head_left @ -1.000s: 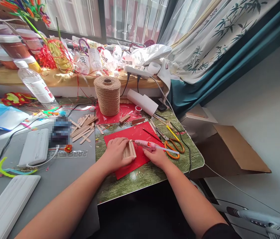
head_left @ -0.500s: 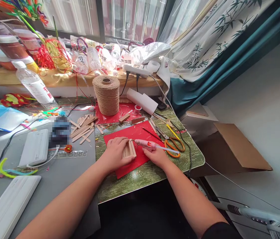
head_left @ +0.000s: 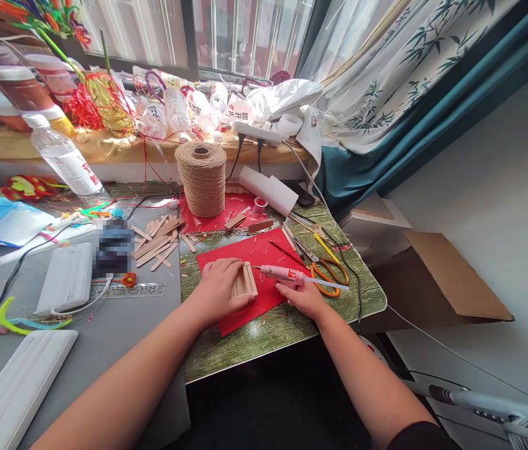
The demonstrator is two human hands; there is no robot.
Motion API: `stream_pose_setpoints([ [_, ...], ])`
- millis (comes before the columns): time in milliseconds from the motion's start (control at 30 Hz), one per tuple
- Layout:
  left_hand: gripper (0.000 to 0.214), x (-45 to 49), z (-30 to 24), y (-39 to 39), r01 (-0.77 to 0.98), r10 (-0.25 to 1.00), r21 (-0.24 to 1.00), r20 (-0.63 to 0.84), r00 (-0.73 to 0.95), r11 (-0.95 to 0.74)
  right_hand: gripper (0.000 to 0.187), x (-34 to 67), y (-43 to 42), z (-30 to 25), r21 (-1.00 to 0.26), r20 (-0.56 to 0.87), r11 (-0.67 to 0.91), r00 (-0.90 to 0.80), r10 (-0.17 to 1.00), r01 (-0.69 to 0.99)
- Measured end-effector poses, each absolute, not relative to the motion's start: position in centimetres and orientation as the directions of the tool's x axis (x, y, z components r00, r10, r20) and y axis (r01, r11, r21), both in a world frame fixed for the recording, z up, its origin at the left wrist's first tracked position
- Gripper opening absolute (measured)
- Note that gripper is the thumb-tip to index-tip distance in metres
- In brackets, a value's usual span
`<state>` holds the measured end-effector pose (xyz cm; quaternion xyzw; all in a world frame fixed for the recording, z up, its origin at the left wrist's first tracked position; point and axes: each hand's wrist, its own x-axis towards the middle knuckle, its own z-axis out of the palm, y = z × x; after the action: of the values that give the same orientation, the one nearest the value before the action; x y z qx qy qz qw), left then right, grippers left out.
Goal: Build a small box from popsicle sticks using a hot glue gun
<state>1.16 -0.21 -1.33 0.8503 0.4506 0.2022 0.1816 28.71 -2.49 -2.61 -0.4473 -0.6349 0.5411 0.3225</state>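
My left hand (head_left: 219, 289) presses down on a small panel of wooden craft sticks (head_left: 245, 280) lying on a red sheet (head_left: 264, 251); its fingers are curled over the panel's left side. My right hand (head_left: 303, 297) grips a pink glue gun (head_left: 285, 275) with a clear glue stick poking out the back. The gun's nozzle points left, a short gap from the panel's right edge.
Orange-handled scissors (head_left: 332, 275) lie right of the glue gun. A big spool of jute twine (head_left: 200, 179), a white paper roll (head_left: 268, 190) and loose craft sticks (head_left: 155, 240) sit behind. White boxes (head_left: 65, 276), bottles (head_left: 64, 156) and cables crowd the left. A cardboard box (head_left: 451, 287) stands right.
My right hand has drawn the glue gun a little to the right, away from the stick panel. My left hand stays on the panel.
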Motion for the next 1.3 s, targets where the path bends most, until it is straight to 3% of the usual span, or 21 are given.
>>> stream_pose_setpoints([
  [133, 0.073, 1.2, -1.4, -0.2, 0.693, 0.840, 0.491, 0.177, 0.514, -0.527, 0.043, 29.8, -3.2, -2.4, -0.967, -0.051, 0.047, -0.370, 0.928, 0.250],
  [400, 0.074, 1.1, -1.5, 0.0, 0.698, 0.838, 0.484, 0.162, 0.522, -0.528, 0.042, 31.3, -3.4, -1.5, -0.960, -0.080, 0.077, -0.528, 0.846, 0.270],
  [767, 0.072, 1.2, -1.5, -0.1, 0.701, 0.838, 0.479, 0.161, 0.521, -0.528, 0.024, 32.7, -3.1, -2.9, -0.894, -0.204, 0.012, -0.432, 0.878, 0.447],
  [1300, 0.072, 1.3, -1.4, -0.1, 0.698, 0.845, 0.498, 0.160, 0.510, -0.515, 0.029, 31.9, -2.7, -1.9, -0.892, -0.184, 0.046, -0.453, 0.872, 0.450],
])
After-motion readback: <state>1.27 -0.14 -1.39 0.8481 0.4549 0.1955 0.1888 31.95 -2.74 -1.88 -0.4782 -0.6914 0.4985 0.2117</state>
